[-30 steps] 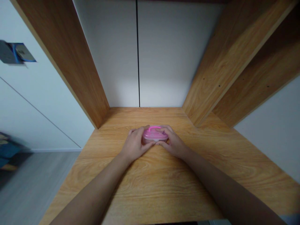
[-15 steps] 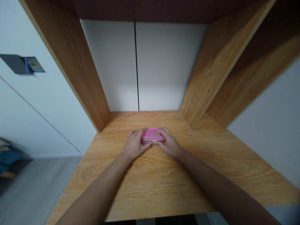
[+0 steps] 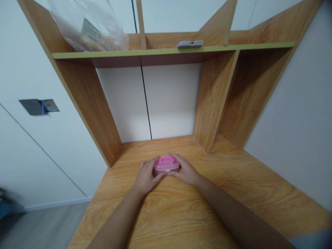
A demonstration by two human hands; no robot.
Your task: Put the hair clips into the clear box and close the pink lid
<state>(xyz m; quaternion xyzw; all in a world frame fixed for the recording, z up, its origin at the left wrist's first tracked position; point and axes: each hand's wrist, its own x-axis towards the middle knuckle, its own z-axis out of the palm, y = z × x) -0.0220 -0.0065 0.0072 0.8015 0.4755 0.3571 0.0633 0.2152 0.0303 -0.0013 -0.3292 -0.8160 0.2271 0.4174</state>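
Note:
A small oval plastic box [image 3: 166,164] with a pink see-through lid and a pink handle sits on the wooden desktop [image 3: 166,211]. My left hand [image 3: 147,175] is wrapped round its left side, thumb at the front. From the right, my right hand [image 3: 187,172] grips the other side, its thumb also near the front clasp. The lid lies on the box. What is inside the box cannot be made out.
A wooden shelf [image 3: 160,52] with a green edge spans above the desk. On it lie a phone [image 3: 190,44] and a clear plastic bag [image 3: 95,31] with things inside. Upright wooden panels [image 3: 220,100] stand at the back. An open wall socket box [image 3: 50,105] is at left.
The view has tilted upward, bringing the shelf, phone and bag into sight. Both hands stay on the box; the right fingers have shifted from the lid's top toward its side.

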